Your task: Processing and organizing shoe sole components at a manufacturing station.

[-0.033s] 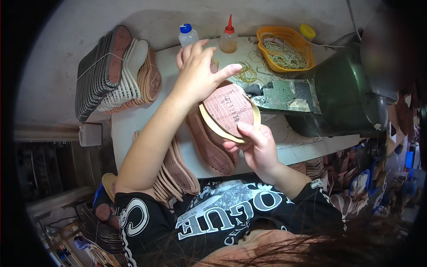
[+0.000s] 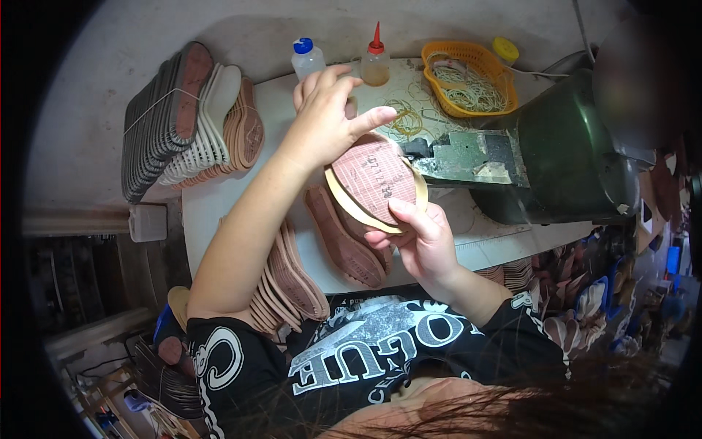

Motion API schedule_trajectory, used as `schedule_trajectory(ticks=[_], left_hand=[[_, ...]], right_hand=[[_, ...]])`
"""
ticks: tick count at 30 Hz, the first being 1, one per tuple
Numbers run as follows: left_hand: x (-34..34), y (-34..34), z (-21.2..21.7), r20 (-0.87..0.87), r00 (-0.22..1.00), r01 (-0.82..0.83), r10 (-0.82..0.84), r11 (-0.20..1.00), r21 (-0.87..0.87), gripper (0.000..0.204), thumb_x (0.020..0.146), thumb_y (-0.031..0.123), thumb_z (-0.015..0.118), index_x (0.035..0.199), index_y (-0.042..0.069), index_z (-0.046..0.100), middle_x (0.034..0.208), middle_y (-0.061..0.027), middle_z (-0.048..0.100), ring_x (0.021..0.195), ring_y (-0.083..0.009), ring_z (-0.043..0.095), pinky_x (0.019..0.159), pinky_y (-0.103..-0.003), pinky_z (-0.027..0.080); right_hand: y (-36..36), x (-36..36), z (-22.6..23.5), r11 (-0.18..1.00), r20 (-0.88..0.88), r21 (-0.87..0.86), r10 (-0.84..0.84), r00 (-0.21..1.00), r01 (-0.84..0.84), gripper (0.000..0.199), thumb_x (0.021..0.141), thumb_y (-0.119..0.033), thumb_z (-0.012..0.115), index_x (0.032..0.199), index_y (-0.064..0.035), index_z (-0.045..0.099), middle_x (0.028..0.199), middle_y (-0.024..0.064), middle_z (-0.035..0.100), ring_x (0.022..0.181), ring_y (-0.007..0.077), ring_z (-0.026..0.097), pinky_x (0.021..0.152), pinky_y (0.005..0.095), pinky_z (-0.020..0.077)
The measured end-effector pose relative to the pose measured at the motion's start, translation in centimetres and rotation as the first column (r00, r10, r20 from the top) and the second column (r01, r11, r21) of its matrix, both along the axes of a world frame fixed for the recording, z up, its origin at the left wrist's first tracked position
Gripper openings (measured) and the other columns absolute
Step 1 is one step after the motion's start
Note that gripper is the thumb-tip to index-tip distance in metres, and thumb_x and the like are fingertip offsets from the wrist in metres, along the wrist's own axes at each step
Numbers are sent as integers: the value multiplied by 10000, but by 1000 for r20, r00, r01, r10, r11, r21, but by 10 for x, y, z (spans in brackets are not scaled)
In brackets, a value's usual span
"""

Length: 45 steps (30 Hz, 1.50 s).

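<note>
My right hand (image 2: 428,245) pinches the near edge of an insole (image 2: 373,179), thumb on top and fingers beneath. This insole has a pinkish, lined face with dark printed marks and a pale yellow band round its rim. Over its far end, my left hand (image 2: 327,117) is open, thumb stretched out and fingers apart; whether the palm touches the insole is hidden. Beneath lie brown insoles (image 2: 338,241) on the white table (image 2: 208,219). By my left forearm leans a row of tan and brown insoles (image 2: 292,282).
Tied stacks of grey, white and tan insoles (image 2: 164,124) stand at the far left. A blue-capped bottle (image 2: 307,60), a red-tipped bottle (image 2: 375,66) and an orange basket of rubber bands (image 2: 468,80) line the back. A green machine (image 2: 563,154) occupies the right, its arm reaching toward the insole.
</note>
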<state>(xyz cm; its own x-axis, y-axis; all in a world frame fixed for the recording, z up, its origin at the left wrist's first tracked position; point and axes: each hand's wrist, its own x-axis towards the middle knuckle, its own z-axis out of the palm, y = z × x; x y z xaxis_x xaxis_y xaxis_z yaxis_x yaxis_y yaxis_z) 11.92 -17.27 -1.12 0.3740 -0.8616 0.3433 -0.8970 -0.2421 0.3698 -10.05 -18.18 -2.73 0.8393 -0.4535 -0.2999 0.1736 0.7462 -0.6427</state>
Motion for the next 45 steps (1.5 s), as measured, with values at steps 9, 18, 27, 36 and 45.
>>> schedule_trajectory(ticks=[9,18,27,36,45], left_hand=[[33,-14,31,-418,766,629,-489,703,331,516,655,462,782,951,83,596,912,-84,556,1021,-249,465,1002,-410,283],[35,-9,28,-590,693,655,-415,703,275,494,703,456,765,833,26,559,667,-61,498,622,-138,485,553,-282,387],[10,19,36,-611,772,450,-173,828,334,462,715,428,772,762,16,569,617,-28,522,585,-109,481,526,-285,393],[-13,44,36,-674,716,172,181,890,422,533,743,458,753,859,-47,627,725,-54,616,630,-98,559,566,-251,456],[-53,53,39,-663,654,40,364,859,511,695,748,625,664,737,-70,657,592,-97,605,509,-151,593,457,-263,462]], right_hand=[[-7,22,4,999,-34,10,-46,998,46,314,957,-201,512,1102,70,575,948,174,666,739,228,690,638,285,581],[-9,27,12,998,-125,-29,-56,991,53,377,990,-244,452,1080,101,575,949,222,663,790,259,694,681,307,592],[-13,22,7,999,-67,1,-50,997,50,327,970,-224,514,1105,65,587,989,144,664,821,189,677,711,271,576],[-19,20,6,999,-83,-53,8,997,-12,302,955,-253,539,1010,30,627,918,99,677,769,122,667,639,221,561],[-14,0,12,966,-99,-229,94,991,-115,258,905,-235,611,1039,-15,633,921,45,667,746,70,618,616,212,496]])
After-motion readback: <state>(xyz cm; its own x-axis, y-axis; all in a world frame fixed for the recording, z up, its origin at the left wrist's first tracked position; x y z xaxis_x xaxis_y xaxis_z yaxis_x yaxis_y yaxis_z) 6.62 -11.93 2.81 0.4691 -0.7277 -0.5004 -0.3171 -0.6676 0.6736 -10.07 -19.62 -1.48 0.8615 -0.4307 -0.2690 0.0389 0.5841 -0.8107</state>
